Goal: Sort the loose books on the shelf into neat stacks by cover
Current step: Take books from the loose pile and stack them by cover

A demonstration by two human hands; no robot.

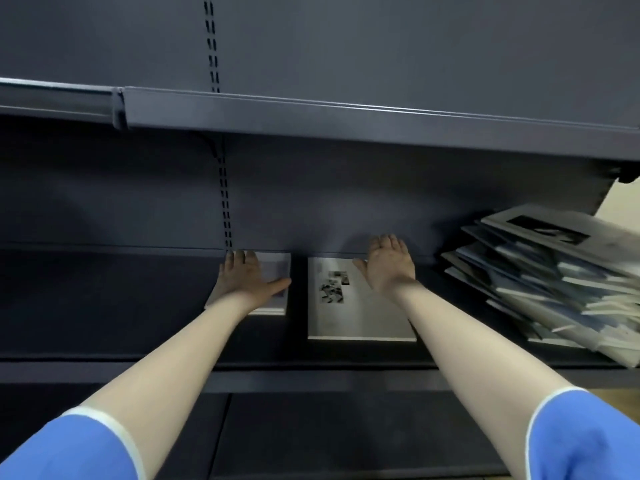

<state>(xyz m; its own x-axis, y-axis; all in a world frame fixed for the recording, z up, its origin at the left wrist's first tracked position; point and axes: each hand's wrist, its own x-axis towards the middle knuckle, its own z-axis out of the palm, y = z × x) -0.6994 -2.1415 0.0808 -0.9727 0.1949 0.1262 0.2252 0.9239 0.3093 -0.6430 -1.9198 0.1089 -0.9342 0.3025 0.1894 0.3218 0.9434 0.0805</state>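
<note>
- Dark metal shelf (104, 306) w/ books on it; upper shelf (346, 116) above, slotted upright (225, 209) on back panel.
- L hand (247, 277): flat on small grey stack (277, 271) at back of shelf, fingers straight & spread, thumb out to the right along cover. Not gripping, just pressing/resting on top.
- R hand (388, 268): flat on far right corner of white-cover stack (353, 306), fingers straight, tips reaching back panel. Released, no grasp.
- White-cover stack lies flat, mid shelf, just right of grey stack w/ a dark gap betw them; b/w photo collage on top cover. Looks like more than one book by edge thickness, count can't tell.
- Loose pile (554, 278): messy heap of thin books, far right of shelf, fanned & tilted, grey/blue/white covers, top one w/ dark photo. Apart from R hand.
- Both arms bare, blue sleeves (588, 438) w/ white trim at bottom of view.
- Lower shelf (346, 438) below, dark.
</note>
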